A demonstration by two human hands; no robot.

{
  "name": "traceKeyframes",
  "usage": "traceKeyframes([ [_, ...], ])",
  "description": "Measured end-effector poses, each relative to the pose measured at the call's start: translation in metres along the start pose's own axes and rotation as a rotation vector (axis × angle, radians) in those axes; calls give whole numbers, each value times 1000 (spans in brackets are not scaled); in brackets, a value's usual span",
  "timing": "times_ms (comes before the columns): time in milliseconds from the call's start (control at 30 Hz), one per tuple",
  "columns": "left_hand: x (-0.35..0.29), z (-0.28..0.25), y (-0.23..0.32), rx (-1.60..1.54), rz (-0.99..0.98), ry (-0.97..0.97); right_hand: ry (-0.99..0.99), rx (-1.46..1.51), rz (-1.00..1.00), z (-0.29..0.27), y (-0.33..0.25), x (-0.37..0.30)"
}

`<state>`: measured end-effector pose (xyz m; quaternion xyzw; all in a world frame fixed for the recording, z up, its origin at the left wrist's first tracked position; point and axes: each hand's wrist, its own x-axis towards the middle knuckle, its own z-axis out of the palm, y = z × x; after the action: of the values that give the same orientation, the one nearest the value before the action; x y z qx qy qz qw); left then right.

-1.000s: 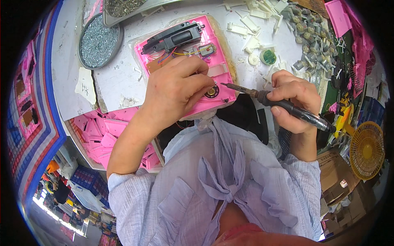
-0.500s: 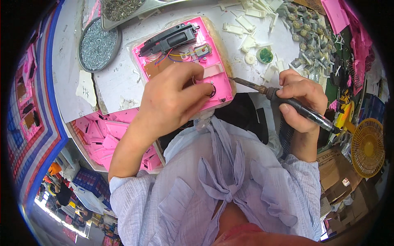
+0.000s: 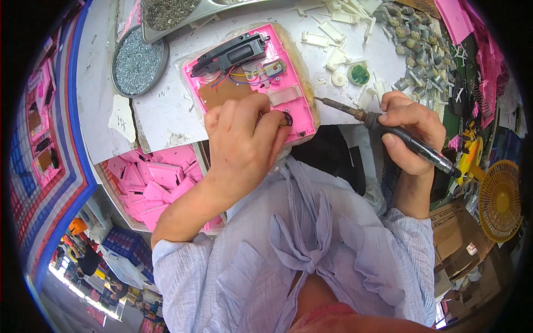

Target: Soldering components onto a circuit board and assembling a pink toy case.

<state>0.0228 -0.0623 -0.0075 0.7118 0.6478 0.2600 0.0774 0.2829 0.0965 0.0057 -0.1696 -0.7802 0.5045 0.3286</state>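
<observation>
A pink plastic shell (image 3: 302, 114) lies on a padded block (image 3: 300, 61) in front of me. It holds a black housing (image 3: 239, 54), a small motor (image 3: 273, 68), thin coloured wires and a brown board (image 3: 225, 91). My left hand (image 3: 244, 136) rests over the shell's near edge, its fingertips closed on a small round black part (image 3: 286, 119) there. In my right hand (image 3: 415, 129) is a soldering iron (image 3: 405, 143), gripped by its black handle. Its tip points left, just beside the shell's right edge. My left fingers hide some of the shell's near side.
A round bowl of screws (image 3: 139, 62) and a metal tray (image 3: 177, 25) stand far left. White plastic parts (image 3: 336, 33) and many small motors (image 3: 419, 50) lie far right. Below the table's left edge is a box of pink pieces (image 3: 158, 183). A yellow fan (image 3: 499, 200) stands right.
My left hand has shifted slightly right and nearer to me, its fingers more curled beside the round black part. The soldering iron has moved a little right and its tip has risen slightly.
</observation>
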Motion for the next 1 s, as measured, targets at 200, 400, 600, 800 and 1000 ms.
traceKeyframes([
  [200, -22, -14, -14, -121, -176, 117, 132, 77, 92, -15, -3, -16],
  [400, -21, -17, -24, -39, -66, 12, 437, 143, 139, -47, 1, -48],
  [600, 4, -3, -34, -55, 148, 32, 1088, 24, 105, -120, -32, -105],
  [800, -2, -13, -34, -45, 115, 43, 1166, -59, 83, -128, -59, -98],
  [1000, 18, -9, -34, -123, 187, 31, 580, 86, 213, -11, -30, -58],
])
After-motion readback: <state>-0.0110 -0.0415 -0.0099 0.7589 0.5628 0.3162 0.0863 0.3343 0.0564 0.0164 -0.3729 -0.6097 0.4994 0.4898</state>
